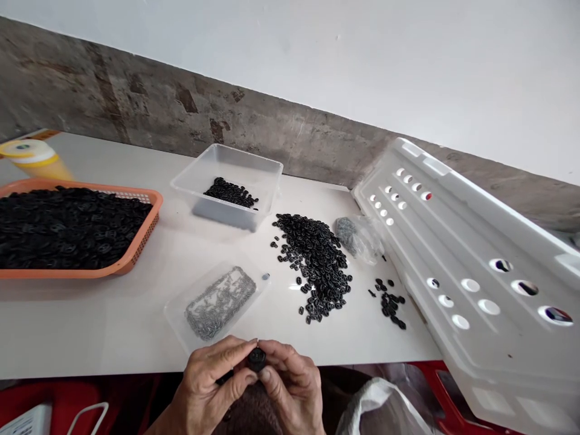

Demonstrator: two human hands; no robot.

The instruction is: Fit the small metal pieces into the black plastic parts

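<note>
At the table's front edge, my left hand (212,380) and my right hand (294,383) meet with fingertips and thumbs closed around a small round black plastic piece (257,359). Its upward face shows small recesses. Another dark bit shows under my left fingers, too hidden to name. Just beyond my hands lies a shallow clear tray (174,308) with many tiny silvery metal parts (220,302), perhaps springs or pins. To the right of it spreads a heap of small black plastic pieces (317,260) with holes.
An orange basket (140,241) full of black pieces stands left, near a yellow bottle (36,160). Behind is a clear bin (226,166) with black pieces. Right are a plastic bag (362,238) of metal parts, a small black cluster (390,305) and a leaning white perforated panel (475,254).
</note>
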